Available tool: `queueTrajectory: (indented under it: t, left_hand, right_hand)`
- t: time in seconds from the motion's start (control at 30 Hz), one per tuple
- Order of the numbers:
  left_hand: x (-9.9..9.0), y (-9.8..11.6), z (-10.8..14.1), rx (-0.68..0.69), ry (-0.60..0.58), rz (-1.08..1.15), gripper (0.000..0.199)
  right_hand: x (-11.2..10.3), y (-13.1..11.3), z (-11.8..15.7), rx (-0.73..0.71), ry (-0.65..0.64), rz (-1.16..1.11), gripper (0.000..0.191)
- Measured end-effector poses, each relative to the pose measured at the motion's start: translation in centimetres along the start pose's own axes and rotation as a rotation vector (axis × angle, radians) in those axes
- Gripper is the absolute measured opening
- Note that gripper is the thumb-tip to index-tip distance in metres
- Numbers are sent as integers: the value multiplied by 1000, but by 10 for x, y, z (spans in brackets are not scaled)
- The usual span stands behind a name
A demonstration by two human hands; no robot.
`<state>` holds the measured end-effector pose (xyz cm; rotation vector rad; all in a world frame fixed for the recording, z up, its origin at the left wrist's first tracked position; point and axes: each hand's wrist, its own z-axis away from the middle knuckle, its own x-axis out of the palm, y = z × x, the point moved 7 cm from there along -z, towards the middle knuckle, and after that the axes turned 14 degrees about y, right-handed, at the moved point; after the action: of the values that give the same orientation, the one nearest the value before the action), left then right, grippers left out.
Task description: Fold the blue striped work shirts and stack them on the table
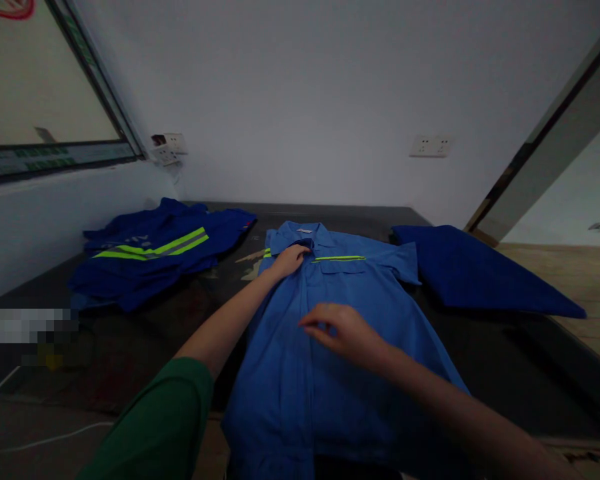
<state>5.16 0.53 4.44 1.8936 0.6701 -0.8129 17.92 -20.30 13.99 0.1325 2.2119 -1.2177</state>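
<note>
A light blue short-sleeved shirt [360, 307] lies front up on the dark table, its collar toward the wall and a thin yellow-green stripe across the chest. At the top of the front opening, just under the collar, my left hand [291, 260] has its fingers closed on the shirt's edge. Over the middle of the shirt hangs my right hand [343, 330], thumb and fingertips brought together in a pinch. Whether anything small is between those fingertips cannot be made out.
Dark blue clothing with reflective stripes [165, 253] is heaped at the left. A folded dark blue cloth [470, 270] lies on the right of the table [490, 367]. Behind stands a wall with sockets [431, 146]. A white cable [55, 437] runs at the lower left.
</note>
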Motion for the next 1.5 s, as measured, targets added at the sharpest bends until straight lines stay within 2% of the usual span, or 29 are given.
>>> queueTrajectory:
  t: [0.1,0.2,0.3,0.4,0.47,0.53,0.6,0.67,0.77,0.83,0.93,1.03,1.1,1.2,1.3,1.37,1.5]
  left_hand:
    - [-4,5,10,78,-34,-34,34]
    - [-18,-4,17,0,47,-118,28]
    - [-41,-20,20,-73,179,-164,25]
    - [-64,-40,19,-139,325,-170,26]
    - [-73,-54,17,-183,407,-186,28]
    - [-73,-64,16,-197,447,-213,34]
    - [-66,-71,15,-196,456,-221,43]
    - [-57,-78,15,-202,450,-202,53]
    - [-45,-86,16,-228,396,-193,62]
    - [-40,-87,17,-234,332,-242,62]
    - [-33,-82,18,-183,218,-360,53]
    - [-27,-74,21,-123,134,-459,45]
    - [-24,-72,22,-138,87,-500,45]
    - [-22,-73,22,-176,28,-534,47]
    - [-22,-70,21,-185,-19,-563,49]
    - [-22,-67,21,-166,-57,-590,49]
    - [-21,-60,22,-128,-103,-666,50]
  right_hand:
    - [-1,65,-79,95,223,87,26]
    - [16,114,-144,116,320,161,37]
    - [49,140,-189,95,214,215,50]
    - [84,154,-211,67,38,217,73]
    - [101,164,-214,69,-46,211,89]
    - [110,175,-213,92,-73,234,94]
    - [108,187,-210,118,-25,289,86]
    - [101,195,-208,121,46,339,68]
    - [86,206,-211,153,155,333,40]
    - [70,221,-217,271,270,298,32]
    - [43,250,-225,457,411,278,30]
    - [18,279,-227,576,479,286,31]
    - [7,297,-223,655,499,281,32]
    - [0,313,-212,719,485,244,36]
    - [1,315,-199,698,446,169,45]
    - [3,309,-190,633,392,89,57]
    - [9,282,-174,397,179,-150,80]
